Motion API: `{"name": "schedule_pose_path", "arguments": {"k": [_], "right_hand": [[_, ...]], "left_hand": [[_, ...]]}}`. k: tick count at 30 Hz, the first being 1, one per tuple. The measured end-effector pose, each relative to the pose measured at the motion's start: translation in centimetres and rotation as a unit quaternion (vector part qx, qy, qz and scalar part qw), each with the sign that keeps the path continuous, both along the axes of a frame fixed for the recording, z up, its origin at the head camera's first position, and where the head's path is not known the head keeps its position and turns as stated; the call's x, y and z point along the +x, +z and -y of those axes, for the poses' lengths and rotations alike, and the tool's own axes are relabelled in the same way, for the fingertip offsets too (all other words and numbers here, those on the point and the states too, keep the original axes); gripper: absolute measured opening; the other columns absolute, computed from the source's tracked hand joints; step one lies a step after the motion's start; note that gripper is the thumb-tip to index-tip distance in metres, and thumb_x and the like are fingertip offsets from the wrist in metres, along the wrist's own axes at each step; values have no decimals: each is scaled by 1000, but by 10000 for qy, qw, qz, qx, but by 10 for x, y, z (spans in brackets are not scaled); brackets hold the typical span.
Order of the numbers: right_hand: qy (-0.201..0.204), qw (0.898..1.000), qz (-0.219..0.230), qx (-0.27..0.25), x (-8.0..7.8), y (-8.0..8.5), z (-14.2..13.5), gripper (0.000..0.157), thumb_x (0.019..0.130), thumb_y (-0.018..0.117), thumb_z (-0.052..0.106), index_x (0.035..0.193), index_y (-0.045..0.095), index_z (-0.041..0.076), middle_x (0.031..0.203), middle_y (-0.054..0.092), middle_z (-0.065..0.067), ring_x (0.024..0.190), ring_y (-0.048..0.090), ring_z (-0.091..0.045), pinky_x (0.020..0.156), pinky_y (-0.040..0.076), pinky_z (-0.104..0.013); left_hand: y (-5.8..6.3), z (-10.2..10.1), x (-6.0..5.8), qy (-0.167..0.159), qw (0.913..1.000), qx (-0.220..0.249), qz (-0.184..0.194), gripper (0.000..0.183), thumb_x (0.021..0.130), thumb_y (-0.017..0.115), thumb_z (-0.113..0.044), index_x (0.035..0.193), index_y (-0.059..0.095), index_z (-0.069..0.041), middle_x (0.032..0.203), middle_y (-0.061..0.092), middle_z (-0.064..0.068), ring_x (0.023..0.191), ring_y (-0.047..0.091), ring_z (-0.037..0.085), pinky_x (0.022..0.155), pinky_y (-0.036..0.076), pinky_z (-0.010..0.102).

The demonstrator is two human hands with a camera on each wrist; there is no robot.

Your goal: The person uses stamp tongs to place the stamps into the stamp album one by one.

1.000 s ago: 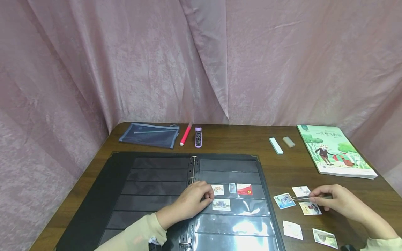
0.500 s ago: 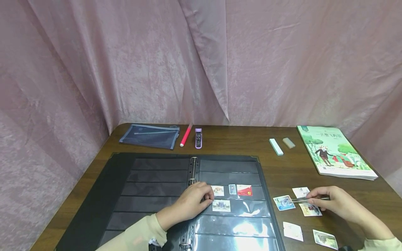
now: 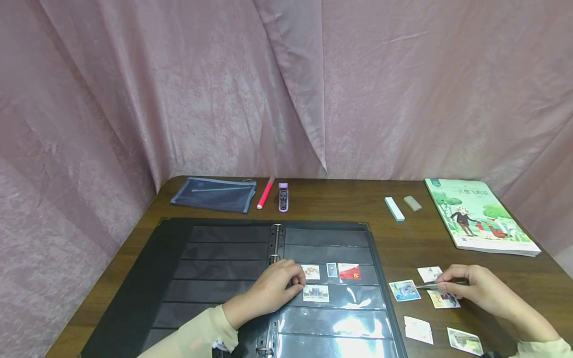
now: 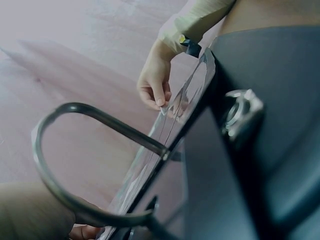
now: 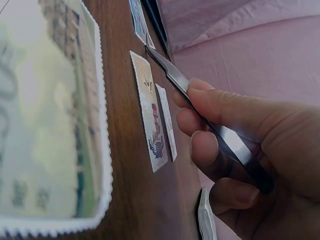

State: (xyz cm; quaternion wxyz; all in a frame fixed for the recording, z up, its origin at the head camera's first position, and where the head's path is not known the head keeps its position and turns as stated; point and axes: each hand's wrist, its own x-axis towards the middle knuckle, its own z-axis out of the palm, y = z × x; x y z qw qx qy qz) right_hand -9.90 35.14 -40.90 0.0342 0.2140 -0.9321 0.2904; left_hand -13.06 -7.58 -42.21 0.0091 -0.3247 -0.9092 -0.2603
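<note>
My right hand [image 3: 481, 291] pinches metal tweezers [image 5: 175, 77] between thumb and fingers. Their tips meet the right edge of a blue stamp [image 3: 405, 290] on the table; whether they grip it is unclear. Close by, partly under the hand in the head view, lie a yellowish stamp [image 5: 152, 112] and a pale stamp [image 3: 429, 273]. My left hand [image 3: 277, 286] rests on the open black stamp album [image 3: 224, 251], fingers bent beside the left ends of its stamps. Whether those fingertips pinch the clear pocket is hidden. The right page bears several stamps, including a red one [image 3: 349, 271].
A whitish stamp [image 3: 418, 330] and a landscape stamp [image 3: 464, 341] lie nearer the front. Further back are a green book [image 3: 481, 216], two small blocks, a mesh pouch [image 3: 215, 194], a red marker [image 3: 265, 194] and a purple-rimmed object [image 3: 283, 197]. Metal rings [image 4: 95, 110] rise from the album's spine.
My right hand has shifted slightly left, bringing the tweezers' tips to the blue stamp, which has turned a little. My left hand stays in place.
</note>
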Motion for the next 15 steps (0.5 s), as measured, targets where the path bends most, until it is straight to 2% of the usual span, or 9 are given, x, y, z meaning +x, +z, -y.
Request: {"name": "schedule_pose_path", "arguments": {"k": [7,15], "right_hand": [[46,10000,-17,3,1,4,1,11,78,66,9,83,66,19,76,59,17,59,43,7,48,35,-18],[74,9999,-56,-86,3,9,-3,13,78,65,6,84,66,17,79,60,17,59,45,6,46,37,-17]], "left_hand": [[0,1,1,5,10000,34,-15,10,79,66,-18,76,57,-21,72,49,-11,72,44,2,70,38,18],[-1,1,-1,-44,9999,68,-91,10,79,66,-18,76,57,-22,72,50,-11,72,44,2,71,38,18]]}}
